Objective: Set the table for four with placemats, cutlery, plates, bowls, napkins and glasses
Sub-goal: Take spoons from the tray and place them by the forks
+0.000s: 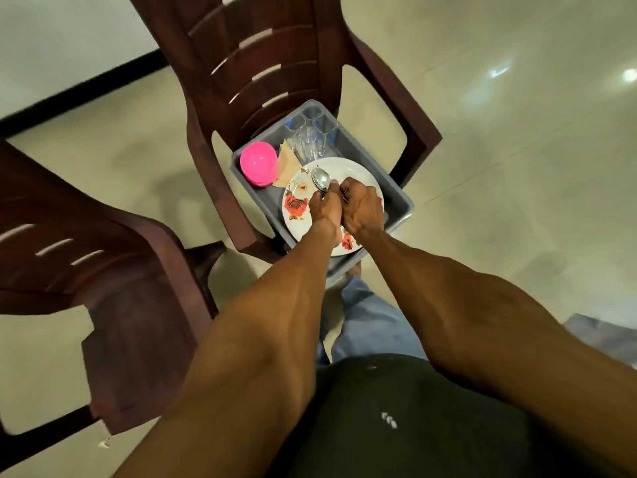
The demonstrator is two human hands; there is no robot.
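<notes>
While both bare forearms reach forward and down, the left hand [322, 205] curls its fingers round the handles of shiny metal spoons [320, 180] — the oval bowl of the top one sticks out on the far side of the fist. Just beside it, touching, the right hand [362, 210] is closed in a fist, with thin dark metal ends showing at its far edge; what those ends belong to is too small to tell.

Both hands hover over a round white plate printed with red-orange roses [296, 205], glossy and smooth, which lies in the near part of a grey rectangular plastic tub [401, 201]. On the far left of the tub sits a stack of bright pink plastic bowls [259, 163], turned upside down, rounded and matte. Between them and the plate lie folded tan paper napkins [287, 163]. At the far end stand clear drinking glasses [312, 136], close together.

The tub rests on the seat of a dark maroon moulded plastic armchair [262, 63] with a slatted back. A second chair of the same kind [113, 288] stands near left. Underneath is a pale, polished tile floor [517, 150] that mirrors ceiling lights — a black skirting strip runs along a white wall at far left.
</notes>
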